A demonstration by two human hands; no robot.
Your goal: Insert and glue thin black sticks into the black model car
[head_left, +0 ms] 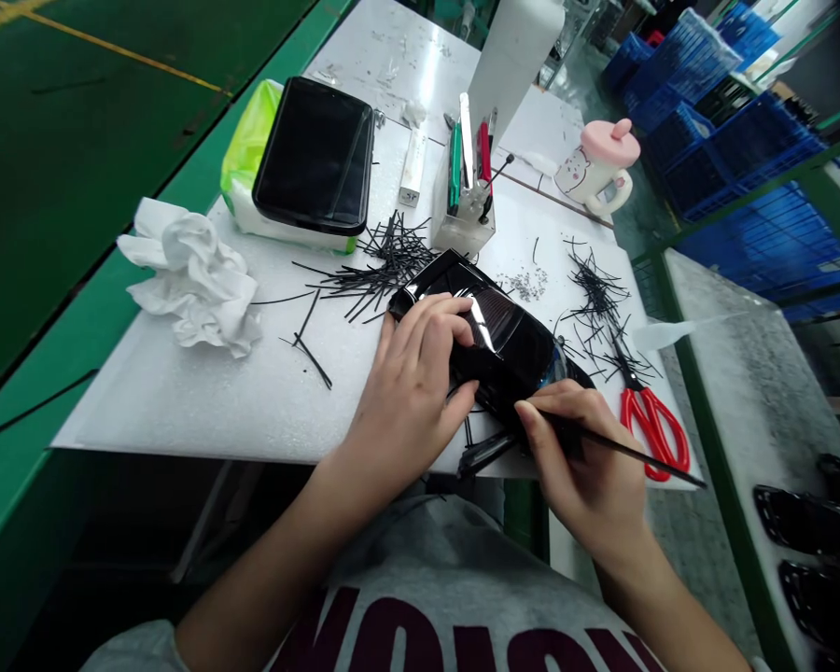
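Glossy black plastic panel (494, 341) sits at the near edge of the white foam sheet (182, 411), between your two hands. Your left hand (410, 373) lies across the panel's left end, fingers (434, 322) slightly spread and pressing on its surface. Your right hand (588, 457) pinches a thin black rod (637, 450) between thumb and fingers, with its working end at the panel's right side (the exact contact point is hidden behind your fingers).

A black-handled tool (486, 455) lies just below the panel at the sheet's near edge. Loose thin black strips form two heaps on the sheet: one heap (392, 261) beyond the panel, the other (602, 299) to its right. Red-handled scissors (651, 429) lie at the right heap, blades among the strips.

Beyond the panel, locate the clear holder (466, 210) of pens and tools, the black tablet-shaped case (315, 154) on a lime-green bag (248, 149), and the pink-lidded mug (597, 163). A crumpled white cloth (189, 275) lies on the sheet's left side. Black moulded parts (805, 523) rest on the bench to your right, and blue crates (735, 159) are stacked farther off.
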